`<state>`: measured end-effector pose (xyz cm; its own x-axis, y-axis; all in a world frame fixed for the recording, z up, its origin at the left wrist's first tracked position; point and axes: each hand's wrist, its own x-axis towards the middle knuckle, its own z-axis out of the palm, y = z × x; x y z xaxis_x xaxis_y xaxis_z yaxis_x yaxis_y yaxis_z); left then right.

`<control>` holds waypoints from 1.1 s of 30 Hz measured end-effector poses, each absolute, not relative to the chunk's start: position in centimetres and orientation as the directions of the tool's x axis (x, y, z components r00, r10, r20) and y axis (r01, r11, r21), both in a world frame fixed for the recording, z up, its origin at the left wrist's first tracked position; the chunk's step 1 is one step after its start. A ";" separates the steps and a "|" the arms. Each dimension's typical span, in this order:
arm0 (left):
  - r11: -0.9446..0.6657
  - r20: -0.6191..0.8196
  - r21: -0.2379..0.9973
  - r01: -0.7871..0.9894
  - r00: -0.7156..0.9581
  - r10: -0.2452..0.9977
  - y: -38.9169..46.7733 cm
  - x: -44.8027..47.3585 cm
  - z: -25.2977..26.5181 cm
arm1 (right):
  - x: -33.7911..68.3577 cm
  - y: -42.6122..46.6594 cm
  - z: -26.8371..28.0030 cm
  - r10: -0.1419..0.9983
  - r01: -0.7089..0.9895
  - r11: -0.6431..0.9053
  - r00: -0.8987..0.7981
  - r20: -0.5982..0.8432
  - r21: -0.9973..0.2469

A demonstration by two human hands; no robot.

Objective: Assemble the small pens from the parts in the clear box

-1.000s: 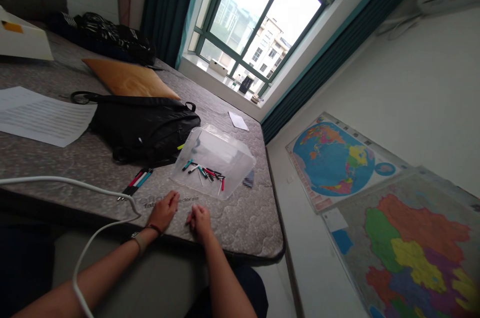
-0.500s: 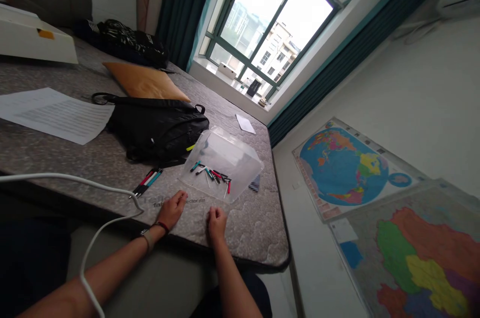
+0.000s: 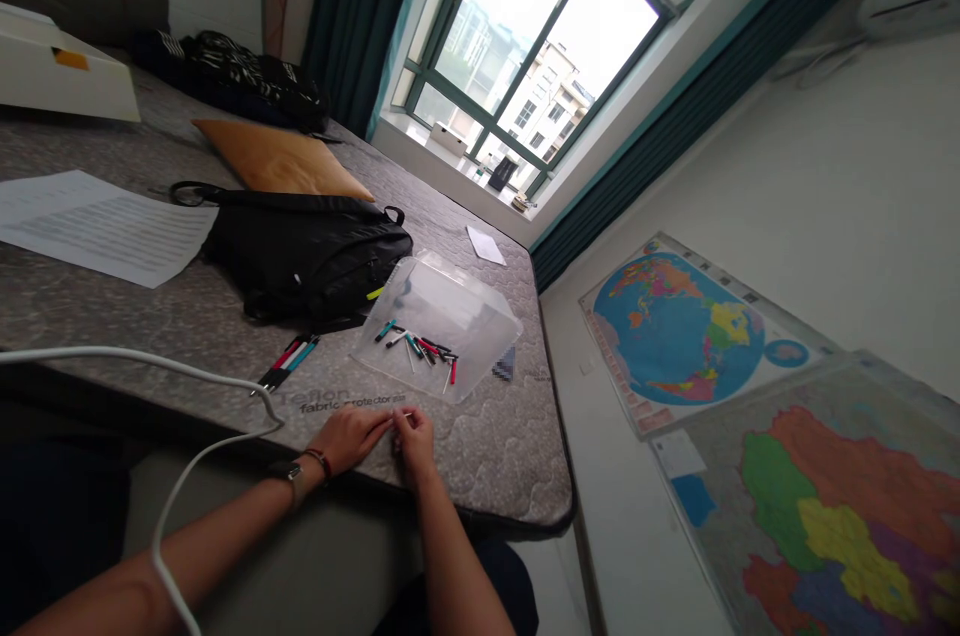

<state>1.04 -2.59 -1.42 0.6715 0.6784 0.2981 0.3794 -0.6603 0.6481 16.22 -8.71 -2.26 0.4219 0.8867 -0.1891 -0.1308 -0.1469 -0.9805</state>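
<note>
My left hand point(image 3: 349, 438) and my right hand point(image 3: 415, 444) meet at the fingertips over the near edge of the mattress. Both are closed, fingers pinched together. A small pale bit shows between them, too little to name. Just beyond lies a see-through plastic box point(image 3: 480, 316), its opening tilted toward me. Inside it are several loose pen parts point(image 3: 424, 346) in black, red, teal and white. To the left of my hands, a row of pens point(image 3: 291, 362) in black, red, white and teal lies on the mattress.
A white cable point(image 3: 191, 476) loops across the front left. Behind the pens sits a black backpack point(image 3: 307, 251), with a printed sheet point(image 3: 112, 231) and a brown envelope point(image 3: 285, 159) around it. The mattress point(image 3: 517, 456) ends at a wall with maps on the right.
My hands have come together from apart; the right moved left, the left slightly down and right. The view shifted slightly. The box and pens stayed put.
</note>
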 end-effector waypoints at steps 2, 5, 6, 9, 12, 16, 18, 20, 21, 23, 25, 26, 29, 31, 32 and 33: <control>-0.696 0.313 0.599 0.396 0.684 0.659 -2.7 1.1 -1.4 | 16.5 -8.9 -2.1 0.877 -0.186 -0.140 0.433 -0.209 -0.973; -0.694 0.301 0.554 0.459 0.667 0.681 -2.8 1.2 -1.6 | 17.1 -9.3 -1.9 0.823 -0.356 -0.055 0.513 -0.244 -0.933; -0.677 0.292 0.559 0.480 0.650 0.702 -2.8 1.2 -1.7 | 17.3 -9.5 -1.9 0.796 -0.416 -0.004 0.549 -0.254 -0.910; -0.586 0.247 0.608 0.536 0.574 0.781 -2.8 1.4 -1.9 | 17.6 -10.0 -1.6 0.736 -0.505 0.111 0.621 -0.271 -0.856; -0.488 0.188 0.662 0.568 0.505 0.842 -2.5 1.4 -2.1 | 17.5 -10.1 -1.6 0.732 -0.500 0.112 0.626 -0.269 -0.859; -0.309 0.132 0.776 0.550 0.338 0.932 -1.8 1.4 -2.2 | 17.2 -10.0 -1.9 0.790 -0.419 0.013 0.561 -0.248 -0.908; -0.221 0.119 0.832 0.509 0.225 0.967 -1.2 1.3 -2.1 | 17.2 -9.9 -2.2 0.815 -0.382 -0.021 0.528 -0.237 -0.924; -0.136 0.083 0.881 0.454 0.135 0.987 -0.7 1.2 -1.9 | 17.3 -9.9 -2.2 0.843 -0.360 -0.055 0.482 -0.237 -0.931; -0.092 0.055 0.902 0.423 0.099 0.994 -0.4 1.2 -1.7 | 17.4 -9.9 -2.2 0.860 -0.353 -0.082 0.447 -0.245 -0.932; -0.018 0.002 0.931 0.364 0.044 0.999 -0.1 1.0 -1.4 | 17.6 -9.9 -1.9 0.881 -0.364 -0.125 0.387 -0.272 -0.923; 0.018 -0.026 0.946 0.324 0.019 0.999 0.1 0.9 -1.1 | 17.8 -10.0 -1.5 0.859 -0.434 -0.074 0.429 -0.278 -0.898; 0.022 -0.029 0.949 0.314 0.019 0.999 0.2 0.8 -1.0 | 17.8 -10.0 -1.4 0.831 -0.476 -0.005 0.487 -0.269 -0.879; 0.004 -0.017 0.952 0.305 0.041 0.999 0.1 0.8 -0.8 | 17.5 -10.0 -1.1 0.732 -0.514 0.197 0.643 -0.224 -0.835; -0.012 -0.006 0.947 0.320 0.054 0.999 0.0 0.8 -0.8 | 17.1 -9.9 -1.3 0.730 -0.495 0.183 0.647 -0.219 -0.850; -0.025 0.003 0.941 0.337 0.065 0.998 -0.1 0.8 -0.8 | 17.0 -9.8 -1.5 0.742 -0.475 0.142 0.632 -0.224 -0.869; -0.044 0.016 0.931 0.362 0.082 0.997 -0.2 0.8 -0.9 | 16.9 -9.7 -1.8 0.755 -0.450 0.096 0.614 -0.230 -0.888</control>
